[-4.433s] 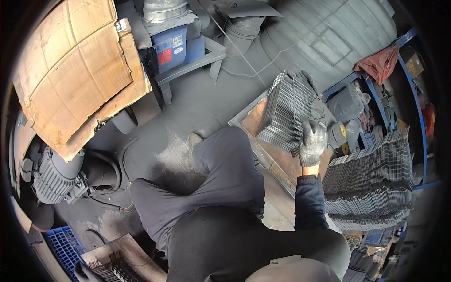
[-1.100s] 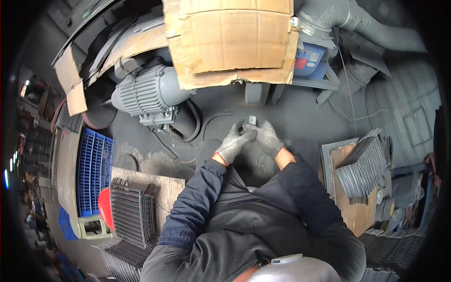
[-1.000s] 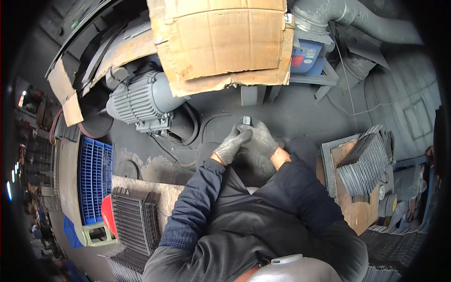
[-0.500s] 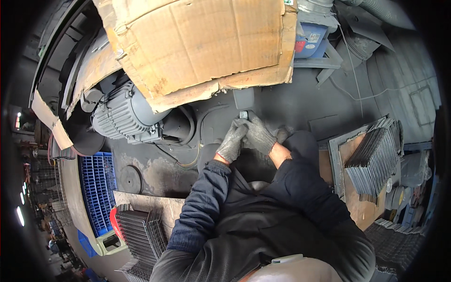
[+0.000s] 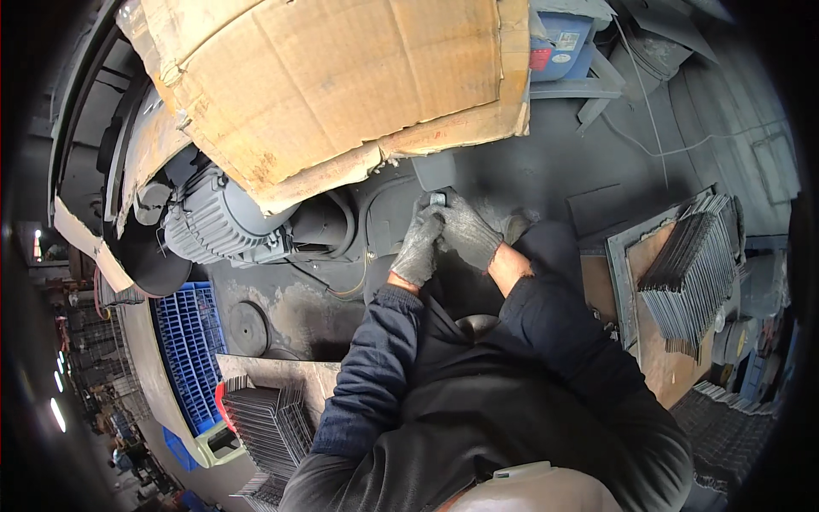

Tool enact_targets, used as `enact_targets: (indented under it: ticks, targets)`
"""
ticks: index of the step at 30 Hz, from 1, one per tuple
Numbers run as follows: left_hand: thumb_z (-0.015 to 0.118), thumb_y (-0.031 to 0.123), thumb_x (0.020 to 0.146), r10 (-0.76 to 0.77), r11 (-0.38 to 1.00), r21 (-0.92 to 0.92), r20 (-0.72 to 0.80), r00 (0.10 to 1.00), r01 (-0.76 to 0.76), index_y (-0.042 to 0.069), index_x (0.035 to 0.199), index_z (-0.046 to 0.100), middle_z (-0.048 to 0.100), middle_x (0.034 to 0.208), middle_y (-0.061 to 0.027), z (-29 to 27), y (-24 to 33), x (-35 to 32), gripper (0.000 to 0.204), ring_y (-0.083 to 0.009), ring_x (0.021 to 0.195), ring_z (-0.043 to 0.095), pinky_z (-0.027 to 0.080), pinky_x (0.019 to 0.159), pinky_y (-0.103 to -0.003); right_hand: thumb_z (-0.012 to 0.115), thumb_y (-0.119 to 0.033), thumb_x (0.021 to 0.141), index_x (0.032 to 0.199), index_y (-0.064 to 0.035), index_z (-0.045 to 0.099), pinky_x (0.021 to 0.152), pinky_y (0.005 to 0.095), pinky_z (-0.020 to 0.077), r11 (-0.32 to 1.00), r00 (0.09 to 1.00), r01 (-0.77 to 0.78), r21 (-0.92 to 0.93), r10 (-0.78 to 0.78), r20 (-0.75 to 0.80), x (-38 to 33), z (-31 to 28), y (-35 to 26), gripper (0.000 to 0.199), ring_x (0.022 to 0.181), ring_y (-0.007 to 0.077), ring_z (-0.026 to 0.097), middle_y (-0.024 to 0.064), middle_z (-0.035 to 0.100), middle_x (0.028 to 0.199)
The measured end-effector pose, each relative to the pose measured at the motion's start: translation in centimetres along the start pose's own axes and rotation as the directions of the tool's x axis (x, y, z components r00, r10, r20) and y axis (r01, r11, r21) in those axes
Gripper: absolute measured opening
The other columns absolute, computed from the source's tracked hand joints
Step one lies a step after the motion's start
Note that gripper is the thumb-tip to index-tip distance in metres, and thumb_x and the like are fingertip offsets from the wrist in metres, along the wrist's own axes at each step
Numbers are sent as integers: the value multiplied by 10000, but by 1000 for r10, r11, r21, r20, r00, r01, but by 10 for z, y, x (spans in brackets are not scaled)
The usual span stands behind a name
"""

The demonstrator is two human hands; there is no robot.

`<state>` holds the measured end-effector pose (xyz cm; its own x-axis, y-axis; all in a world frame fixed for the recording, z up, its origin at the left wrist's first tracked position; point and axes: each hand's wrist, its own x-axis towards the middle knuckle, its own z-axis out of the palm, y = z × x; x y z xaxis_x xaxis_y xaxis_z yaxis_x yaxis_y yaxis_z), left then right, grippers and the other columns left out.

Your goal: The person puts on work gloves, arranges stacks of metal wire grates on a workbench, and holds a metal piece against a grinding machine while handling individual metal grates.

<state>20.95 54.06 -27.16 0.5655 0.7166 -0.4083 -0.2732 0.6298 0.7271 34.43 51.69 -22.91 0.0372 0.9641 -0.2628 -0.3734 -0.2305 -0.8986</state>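
Both my hands wear grey, dirty work gloves and meet in front of my lap, just short of a grey rectangular block (image 5: pixel 435 171) below the cardboard's edge. A small light-grey metal-looking piece (image 5: pixel 438 199) shows at the fingertips; its exact kind is too small to tell. My left hand (image 5: pixel 418 247) is closed, with its fingers against the piece. Also closed is my right hand (image 5: pixel 471 235), its fingers bent around the piece from the right. The gloves hide most of it.
A large worn cardboard sheet (image 5: pixel 341 94) hangs over the far side. A finned electric motor (image 5: pixel 209 224) stands at left, near a round disc (image 5: pixel 248 328) and a blue plastic crate (image 5: pixel 189 358). Stacks of thin bent metal pieces flank me, left (image 5: pixel 264 418) and right (image 5: pixel 695 264).
My view has shifted slightly, so the surroundings sit differently in it. My hands stay together on the small piece, a little closer to the grey block, with the right fingers covering more of it.
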Motion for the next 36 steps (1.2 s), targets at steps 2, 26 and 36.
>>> enact_targets:
  ticks: [2, 26, 36]
  targets:
    - [599, 261, 1060, -34, 999, 26, -29, 999, 35, 116, 1370, 580, 594, 1092, 28, -13, -7, 5, 343, -83, 936, 565, 487, 827, -233, 680, -159, 977, 1216, -2, 557, 854, 351, 542, 999, 999, 11, -35, -13, -36, 2, 1, 2, 311, 953, 135, 600, 61, 639, 1049]
    - [635, 341, 1072, 8, 988, -155, 123, 992, 11, 90, 1548, 442, 551, 1490, -102, -15, -6, 3, 572, -270, 1351, 562, 469, 1166, -419, 705, -228, 930, 1188, 55, 604, 839, 420, 535, 896, 992, 89, -436, -121, -47, 16, -3, 4, 397, 914, 340, 657, 205, 664, 1013]
    - [675, 382, 1045, -11, 1000, 0, 55, 998, 11, 104, 1545, 450, 583, 1440, -81, -24, -8, 5, 614, -253, 1300, 597, 524, 1091, -385, 708, -136, 927, 1119, 18, 616, 771, 363, 523, 943, 995, 81, -322, -97, -34, 12, 4, -5, 263, 843, 154, 583, 63, 643, 910]
